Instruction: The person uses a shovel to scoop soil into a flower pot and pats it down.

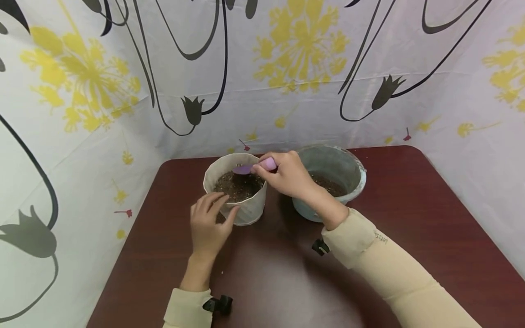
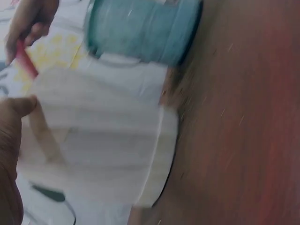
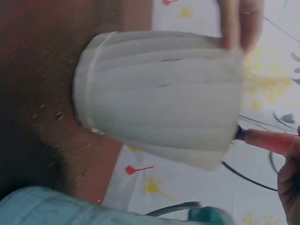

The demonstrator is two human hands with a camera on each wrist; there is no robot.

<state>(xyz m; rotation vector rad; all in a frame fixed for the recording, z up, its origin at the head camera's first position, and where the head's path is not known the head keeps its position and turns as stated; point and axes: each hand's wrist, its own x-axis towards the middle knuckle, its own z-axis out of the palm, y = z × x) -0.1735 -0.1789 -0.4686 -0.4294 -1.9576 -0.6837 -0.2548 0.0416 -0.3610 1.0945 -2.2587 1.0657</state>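
A white flowerpot (image 1: 250, 212) with ridged sides stands on the table, holding dark soil (image 1: 234, 186). At its near-left rim is my left hand (image 1: 210, 228); the thumb (image 2: 26, 105) is against the outside and the fingers reach over the edge. My right hand (image 1: 289, 175) grips the pink handle (image 1: 268, 164) of a small trowel, whose purple blade (image 1: 243, 169) is over the soil inside the far rim. In the right wrist view the pot hides most of the blade. Close on the right is a blue-green pot (image 1: 354, 189), partly behind my right forearm, with soil low inside.
The dark red-brown table (image 1: 270, 282) carries both pots near its back edge. Soil crumbs (image 3: 58, 116) lie on the tabletop around the white pot. A white patterned cloth (image 1: 246, 73) hangs close behind the table and along its sides.
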